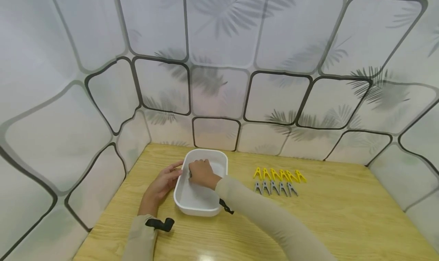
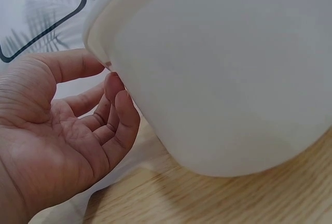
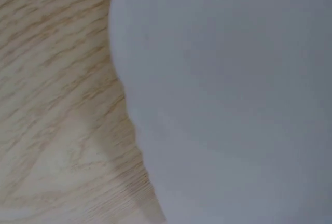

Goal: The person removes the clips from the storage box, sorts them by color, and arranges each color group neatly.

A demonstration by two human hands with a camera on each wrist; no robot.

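A white plastic tub (image 1: 195,204) stands on the wooden table. At its left side my left hand (image 1: 164,183) holds the rim; in the left wrist view the curled fingers of the left hand (image 2: 67,125) touch the outer wall just below the lip. My right hand (image 1: 202,173) is inside the tub near the left wall, fingers curled, back of the hand up. A small grey piece (image 1: 190,173), like part of a clothespin, shows at its fingers; the rest is hidden. In the right wrist view the tub wall (image 3: 223,99) fills most of the picture, and no hand shows.
Right of the tub, several yellow clothespins (image 1: 273,173) lie in a row, with several grey clothespins (image 1: 273,187) in a row nearer me. A patterned curtain (image 1: 219,89) surrounds the wooden table (image 1: 343,207) at the back and sides.
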